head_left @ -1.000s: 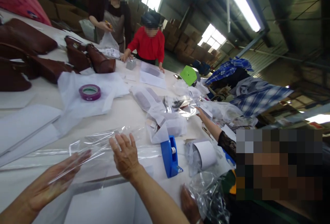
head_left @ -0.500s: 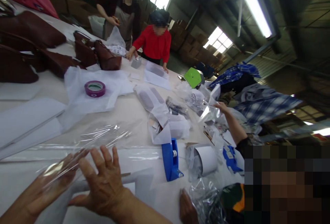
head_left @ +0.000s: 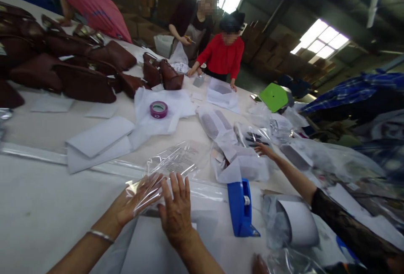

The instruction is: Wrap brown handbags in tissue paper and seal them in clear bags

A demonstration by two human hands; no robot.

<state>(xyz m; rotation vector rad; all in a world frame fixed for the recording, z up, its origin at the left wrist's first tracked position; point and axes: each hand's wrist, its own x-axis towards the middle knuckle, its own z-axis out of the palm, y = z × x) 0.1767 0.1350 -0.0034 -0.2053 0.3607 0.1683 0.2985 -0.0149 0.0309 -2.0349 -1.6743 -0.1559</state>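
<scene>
Now the straight-fingered right hand has its thumb tucked closer, uncovering more clear plastic (over the flat, uncurled left hand).

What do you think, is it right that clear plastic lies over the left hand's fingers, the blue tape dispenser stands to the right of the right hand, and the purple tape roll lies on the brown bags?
No: in the head view, the purple tape roll lies on white wrapping, not on the brown bags. The clear plastic and blue tape dispenser are as you say.
</scene>
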